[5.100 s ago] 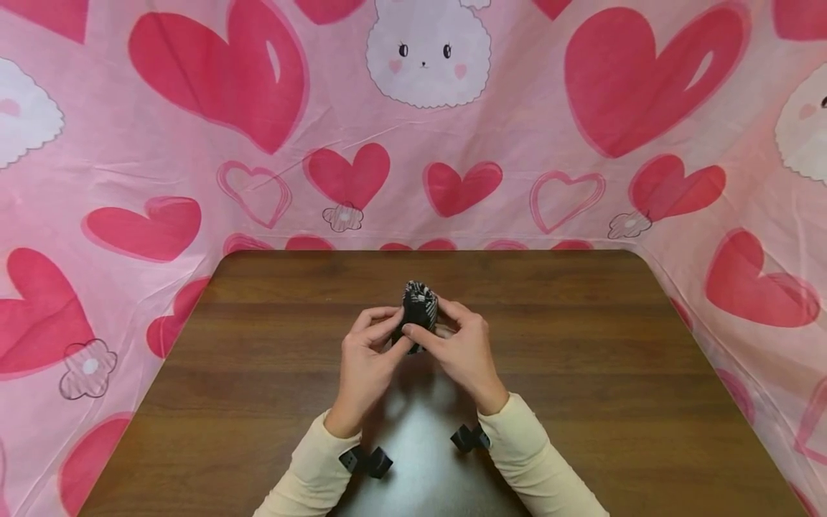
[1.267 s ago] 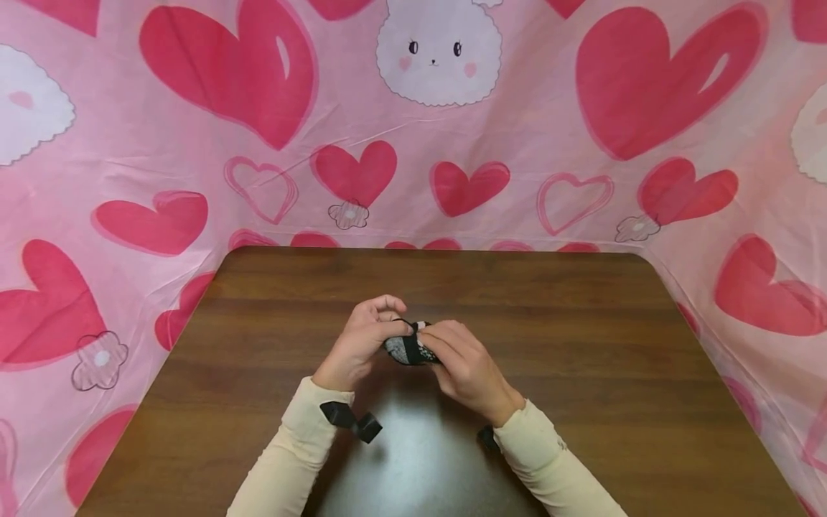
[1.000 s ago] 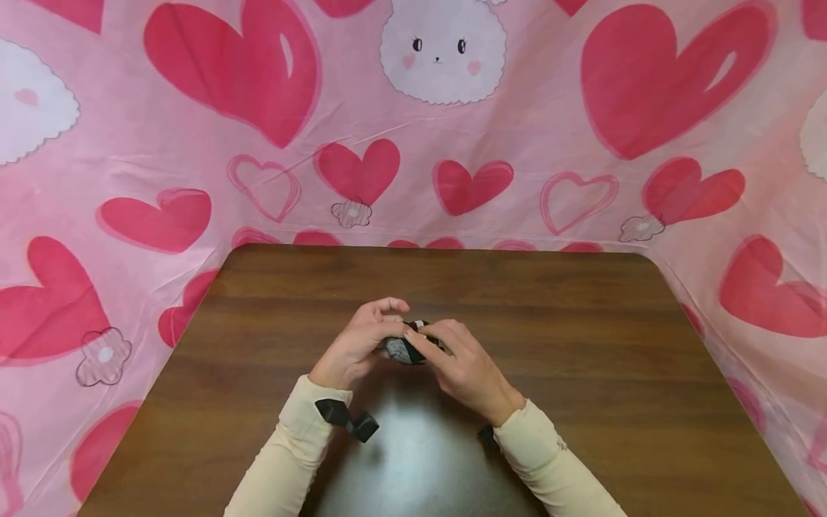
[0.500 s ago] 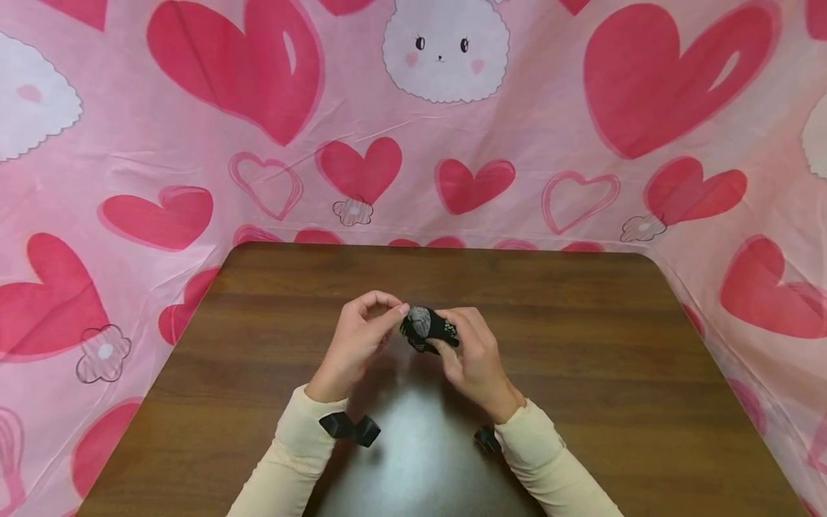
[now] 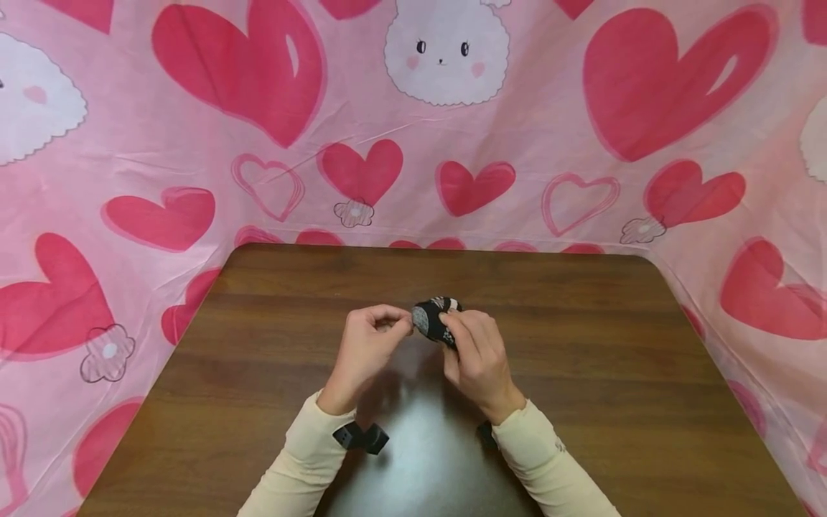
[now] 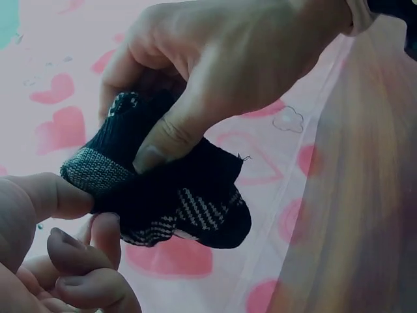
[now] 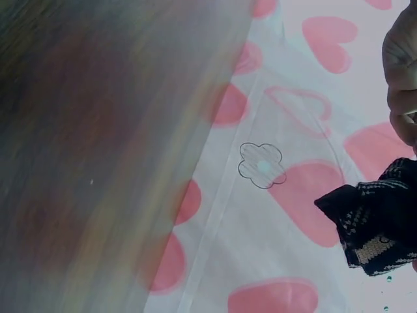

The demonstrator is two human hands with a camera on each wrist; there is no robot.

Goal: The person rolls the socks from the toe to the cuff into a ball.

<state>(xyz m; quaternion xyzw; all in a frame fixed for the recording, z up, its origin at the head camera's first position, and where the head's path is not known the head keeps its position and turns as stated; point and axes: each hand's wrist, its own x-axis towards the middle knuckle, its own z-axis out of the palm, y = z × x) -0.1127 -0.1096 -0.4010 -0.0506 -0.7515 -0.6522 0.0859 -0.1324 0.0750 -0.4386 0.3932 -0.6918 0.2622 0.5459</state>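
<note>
A small black knitted sock (image 5: 436,320) with white patterning and a grey patch is held bunched above the table, between both hands. My left hand (image 5: 365,352) pinches the sock's grey end with thumb and fingertips. From the other side my right hand (image 5: 479,359) grips the black part, its thumb and fingers on either face. Seen close in the left wrist view, the sock (image 6: 208,212) has white stripes and a loose thread; the right thumb presses into its middle. Only part of the sock (image 7: 374,222) shows at the right edge of the right wrist view.
The brown wooden table (image 5: 581,402) has rounded far corners and a bright reflection near its front. A pink heart-printed cloth (image 5: 536,108) hangs behind it and at both sides. Black camera mounts (image 5: 362,436) sit on the wrists.
The sock has been turned about in the hands. Over the last half second it has shifted slightly right, and its patterned edge has come up. The left hand has lowered a little.
</note>
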